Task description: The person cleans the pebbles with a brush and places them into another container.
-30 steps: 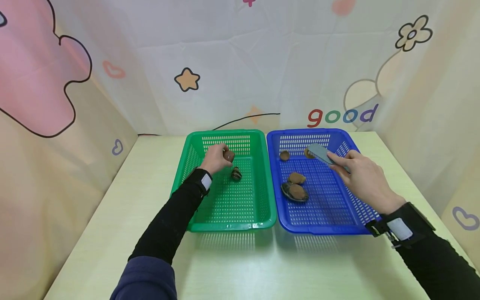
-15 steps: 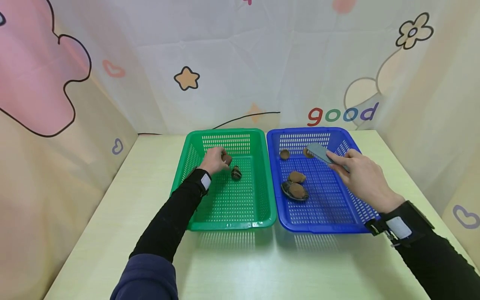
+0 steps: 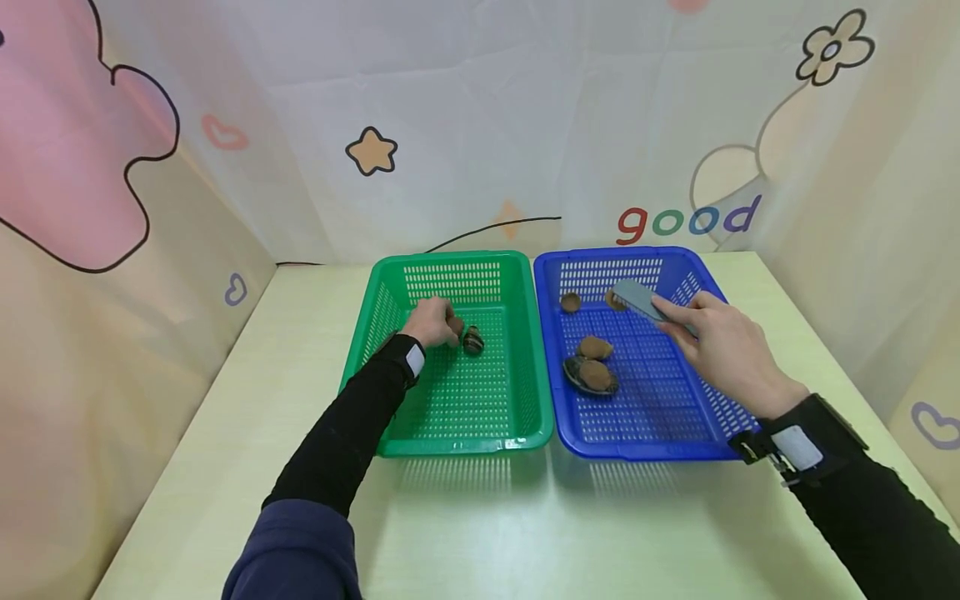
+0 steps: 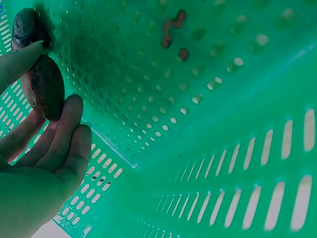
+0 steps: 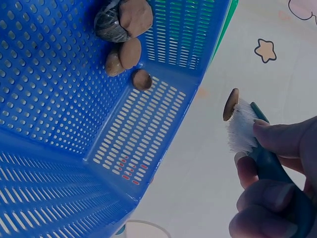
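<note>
Inside the green basket (image 3: 465,451), my left hand (image 3: 430,323) grips a smooth brown stone (image 4: 44,89) between thumb and fingers, low over the basket floor. A dark striped stone (image 3: 473,341) lies right beside it. My right hand (image 3: 738,358) holds a brush (image 5: 270,158) with a blue-grey back and white bristles, over the far right part of the blue basket (image 3: 637,454). A flat brown piece (image 5: 231,104) sits at the tips of the bristles; in the head view the brush partly hides it.
In the blue basket lie a small round brown piece (image 3: 571,302), a tan stone (image 3: 595,347) and a dark patterned stone (image 3: 590,377) with a brown patch on top. Both baskets stand side by side on the pale table (image 3: 465,533), before a printed curtain (image 3: 465,150).
My left hand has lowered the brown stone toward the basket floor, close to the striped stone. My right hand and the brush hold nearly still. The head view tilts slightly.
</note>
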### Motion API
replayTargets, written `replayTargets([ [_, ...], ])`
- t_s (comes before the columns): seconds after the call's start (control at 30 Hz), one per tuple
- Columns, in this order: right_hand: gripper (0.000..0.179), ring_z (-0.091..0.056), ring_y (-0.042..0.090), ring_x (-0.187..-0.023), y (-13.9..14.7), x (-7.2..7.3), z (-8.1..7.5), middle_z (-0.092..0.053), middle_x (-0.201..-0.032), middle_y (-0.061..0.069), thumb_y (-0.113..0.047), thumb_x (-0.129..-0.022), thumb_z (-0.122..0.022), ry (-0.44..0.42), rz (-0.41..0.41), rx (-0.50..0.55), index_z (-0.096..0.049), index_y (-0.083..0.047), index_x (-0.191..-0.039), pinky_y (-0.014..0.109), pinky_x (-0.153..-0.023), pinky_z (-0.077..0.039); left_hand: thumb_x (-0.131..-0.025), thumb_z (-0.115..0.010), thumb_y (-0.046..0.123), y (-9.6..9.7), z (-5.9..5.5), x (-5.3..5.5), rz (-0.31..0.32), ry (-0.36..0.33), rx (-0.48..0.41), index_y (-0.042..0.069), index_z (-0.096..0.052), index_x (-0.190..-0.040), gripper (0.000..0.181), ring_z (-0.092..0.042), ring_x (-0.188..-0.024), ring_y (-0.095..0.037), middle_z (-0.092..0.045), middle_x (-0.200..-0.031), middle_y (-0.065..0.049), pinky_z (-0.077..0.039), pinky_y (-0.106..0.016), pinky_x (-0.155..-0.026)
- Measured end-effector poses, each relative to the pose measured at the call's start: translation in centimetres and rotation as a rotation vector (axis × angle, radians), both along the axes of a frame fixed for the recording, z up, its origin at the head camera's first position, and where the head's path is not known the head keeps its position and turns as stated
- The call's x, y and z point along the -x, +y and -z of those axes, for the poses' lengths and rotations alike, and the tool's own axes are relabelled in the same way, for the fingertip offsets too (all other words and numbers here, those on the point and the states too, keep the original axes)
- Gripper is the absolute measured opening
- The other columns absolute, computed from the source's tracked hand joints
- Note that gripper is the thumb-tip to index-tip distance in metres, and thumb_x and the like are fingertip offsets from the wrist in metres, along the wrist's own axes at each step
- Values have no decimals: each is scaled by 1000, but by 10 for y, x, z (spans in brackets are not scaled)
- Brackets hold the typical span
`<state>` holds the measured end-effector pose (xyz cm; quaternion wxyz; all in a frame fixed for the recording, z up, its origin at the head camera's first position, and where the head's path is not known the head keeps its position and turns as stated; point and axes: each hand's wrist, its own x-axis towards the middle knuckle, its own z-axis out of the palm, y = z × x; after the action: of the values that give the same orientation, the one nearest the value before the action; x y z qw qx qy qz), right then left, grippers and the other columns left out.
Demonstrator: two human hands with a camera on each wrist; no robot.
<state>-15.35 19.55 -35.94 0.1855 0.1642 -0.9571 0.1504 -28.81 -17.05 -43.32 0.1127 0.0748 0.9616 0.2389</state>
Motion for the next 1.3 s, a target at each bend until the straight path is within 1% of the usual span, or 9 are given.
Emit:
replayTargets([
  [0.13,39,-41,18,-61,0,-1,0,-50,-76,10,-9,-87,-70,1,0,1,-63,-3,-125,21,-44,-31,-76,-79,6,2,2,2,-5,-4,14,2,-65,-107,34,-60,-95,-29,-64,-111,-17,-45,-34,-74],
  [0.2,39,-41,18,-61,0,-1,-1,-51,-76,11,-9,-87,-70,3,0,0,-63,-3,-125,21,-45,-31,-76,-80,7,3,4,3,-13,-8,18,4,-64,-97,27,-57,-85,-25,-63,-101,-13,-41,-31,-68],
  [0.37,39,-41,18,-61,1,-2,-1,-50,-76,11,-9,-87,-70,6,4,-4,-63,-3,-126,22,-45,-31,-76,-80,7,4,8,7,-8,-26,36,10,-54,-79,27,-44,-72,-20,-51,-81,-6,-32,-31,-63],
  [0.63,40,-41,20,-59,9,-1,-3,-50,-75,12,-14,-91,-66,-13,73,-62,-60,-4,-130,24,-45,-33,-75,-79,5,3,18,17,18,-43,27,4,-56,-83,25,-46,-75,-23,-58,-89,-13,-35,-33,-64],
  [0.87,40,-43,23,-64,15,2,-3,-54,-75,17,-15,-94,-63,-92,113,-19,-57,2,-129,26,-44,-33,-81,-76,9,2,12,5,33,-56,66,10,-37,-77,39,-35,-72,-20,-35,-78,-5,-28,-33,-66],
  [0.93,40,-44,23,-64,16,2,-2,-55,-75,17,-16,-94,-63,-108,117,-3,-58,2,-129,27,-44,-33,-81,-76,10,2,11,2,40,-50,71,9,-36,-78,40,-34,-72,-20,-34,-77,-4,-28,-33,-66],
  [1.1,40,-44,23,-64,19,1,-3,-55,-75,17,-16,-93,-64,-127,118,1,-58,2,-128,26,-45,-34,-83,-75,13,2,5,-1,51,-87,79,1,-50,-98,32,-44,-81,-23,-48,-92,-11,-34,-34,-71],
  [1.2,40,-44,22,-63,20,-1,-4,-54,-74,17,-15,-93,-64,-132,119,5,-59,2,-128,26,-44,-34,-83,-76,22,6,-5,-3,40,-91,144,1,-52,-123,51,-52,-104,-32,-55,-118,-18,-44,-39,-87],
  [1.3,40,-44,22,-63,20,-3,-5,-54,-75,16,-16,-93,-64,-143,124,12,-58,1,-129,26,-44,-34,-83,-76,31,14,-18,-6,22,-59,202,7,-49,-136,64,-43,-127,-40,-49,-138,-19,-40,-50,-102],
])
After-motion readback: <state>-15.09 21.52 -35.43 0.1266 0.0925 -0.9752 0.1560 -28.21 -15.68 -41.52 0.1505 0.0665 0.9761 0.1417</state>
